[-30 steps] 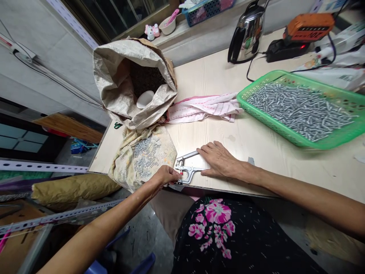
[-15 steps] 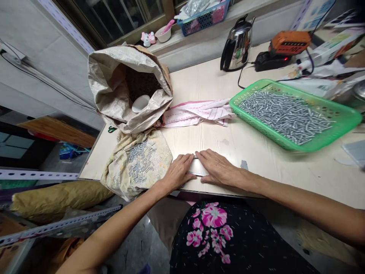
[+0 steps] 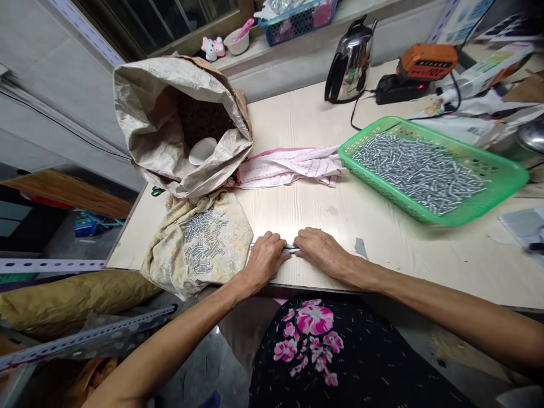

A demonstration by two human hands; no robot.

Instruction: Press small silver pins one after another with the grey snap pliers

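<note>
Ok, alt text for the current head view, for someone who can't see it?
A person's left hand and right hand grip a metal tool, mostly hidden, on a pale table. Small metal pieces lie on a patterned cloth to the left; a green basket to the right holds more.

Shiny kettle [image 3: 356, 63], toy [image 3: 211, 50] beside white bowl [image 3: 237, 45].

The left hand [image 3: 267, 256] and the right hand [image 3: 321, 252] both grip a metal tool [image 3: 291, 249] at the near edge of the worktop [image 3: 297, 212]. Just left of the left hand, a patterned cloth [image 3: 234, 220] bears small metal pins [image 3: 204, 241]; beyond that hand stands an open sack [image 3: 138, 113]. A towel [image 3: 293, 168] lies beyond both hands, a green basket [image 3: 386, 196] of pins beyond and right of the right hand.
</note>
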